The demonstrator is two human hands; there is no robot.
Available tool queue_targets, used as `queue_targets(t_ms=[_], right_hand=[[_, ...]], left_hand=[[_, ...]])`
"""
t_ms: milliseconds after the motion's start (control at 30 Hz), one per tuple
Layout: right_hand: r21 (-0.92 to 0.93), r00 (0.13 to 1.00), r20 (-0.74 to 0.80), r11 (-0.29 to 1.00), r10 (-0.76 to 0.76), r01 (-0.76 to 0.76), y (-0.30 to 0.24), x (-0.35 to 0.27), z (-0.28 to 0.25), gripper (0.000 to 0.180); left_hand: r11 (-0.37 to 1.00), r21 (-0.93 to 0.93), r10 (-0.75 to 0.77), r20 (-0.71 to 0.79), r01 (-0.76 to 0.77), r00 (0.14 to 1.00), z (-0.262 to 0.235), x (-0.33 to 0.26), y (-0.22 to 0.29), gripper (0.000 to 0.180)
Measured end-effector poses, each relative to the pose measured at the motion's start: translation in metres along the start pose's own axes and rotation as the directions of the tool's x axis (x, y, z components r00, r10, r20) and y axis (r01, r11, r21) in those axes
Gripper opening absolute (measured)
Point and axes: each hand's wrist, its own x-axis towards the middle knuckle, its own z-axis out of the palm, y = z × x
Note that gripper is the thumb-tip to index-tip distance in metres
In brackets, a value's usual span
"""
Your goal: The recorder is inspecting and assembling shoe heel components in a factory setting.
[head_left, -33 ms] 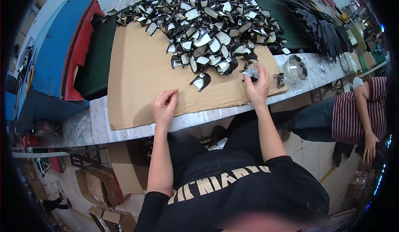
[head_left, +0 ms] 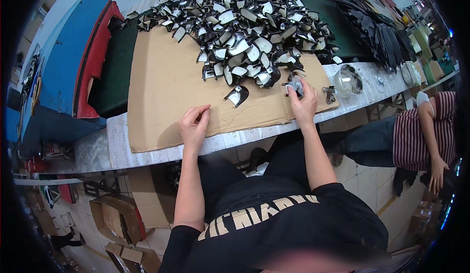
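Observation:
Over the near part of a cardboard sheet point(head_left: 161, 87), my left hand point(head_left: 194, 127) is closed, thumb and fingertips pressed together; whatever it may hold is hidden. My right hand point(head_left: 306, 102), near the sheet's right side, has its thumb and fingers around a pale, crumpled, plastic-looking piece point(head_left: 295, 84). Small dark bits lie beside that piece. Between the hands rests a single black curved part with a white inner face point(head_left: 237, 96). Beyond it, a large heap of similar black-and-white parts point(head_left: 245, 33) covers the far cardboard.
Right of my right hand are a small metal fitting point(head_left: 329, 94) and a clear round tub point(head_left: 348, 80). Black flat pieces point(head_left: 377, 35) are stacked at the far right. A blue-and-red panel point(head_left: 81, 57) stands at left. Another person in a striped shirt point(head_left: 423, 131) is at right.
The fingers of my right hand have lowered and drawn in slightly around the pale piece. My left hand looks the same.

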Motion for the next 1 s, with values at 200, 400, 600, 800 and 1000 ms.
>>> queue_targets(t_ms=[200,400,600,800,1000], right_hand=[[0.338,0.97,0.155,0.913,0.187,-0.23,0.007,0.002,0.003,0.02],[0.329,0.991,0.104,0.938,0.08,-0.11,-0.002,0.012,-0.006,0.017],[0.5,0.994,0.101,0.861,0.045,-0.09,-0.027,0.022,-0.023,0.023],[0.726,0.825,0.516,0.394,0.229,-0.564,-0.035,0.025,-0.032,0.02],[0.788,0.79,0.601,0.072,0.119,-0.611,-0.027,0.028,-0.04,0.021]], left_hand=[[1.0,0.025,0.017,0.024,-0.017,1.0,0.001,-0.001,0.001,0.012],[0.999,0.037,0.025,0.001,-0.025,1.0,0.001,-0.001,-0.004,0.012],[0.998,0.055,0.042,0.016,-0.043,0.999,0.001,-0.001,0.0,0.012],[0.999,0.035,0.023,-0.007,-0.023,1.0,0.001,-0.002,-0.001,0.013],[0.999,0.033,0.031,0.017,-0.031,0.999,0.002,0.0,0.002,0.012]])
